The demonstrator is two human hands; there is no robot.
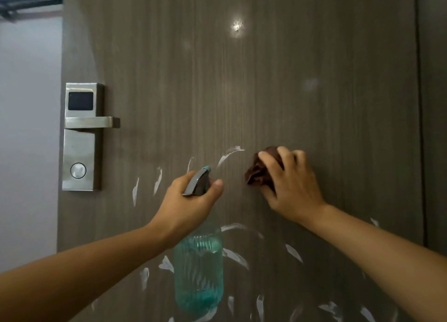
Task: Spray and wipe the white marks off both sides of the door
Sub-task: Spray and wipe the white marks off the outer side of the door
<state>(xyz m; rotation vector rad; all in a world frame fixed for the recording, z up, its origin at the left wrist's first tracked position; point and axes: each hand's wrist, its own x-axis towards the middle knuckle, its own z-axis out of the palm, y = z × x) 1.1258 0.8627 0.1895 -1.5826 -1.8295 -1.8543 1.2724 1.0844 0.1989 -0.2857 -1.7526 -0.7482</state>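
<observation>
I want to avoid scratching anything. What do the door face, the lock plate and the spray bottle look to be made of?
Door: probably wood-grain laminate, smooth and semi-glossy, since it mirrors a light spot.
Lock plate: brushed metal, likely stainless steel, with a satin grey sheen.
Spray bottle: translucent teal plastic, ribbed, with liquid showing through.

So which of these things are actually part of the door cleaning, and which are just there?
Part of the job:
- spray bottle, held in the left hand
- brown cloth, pressed to the door by the right hand
- white marks

Just there:
- metal lock plate with its lever handle
- wall
</observation>
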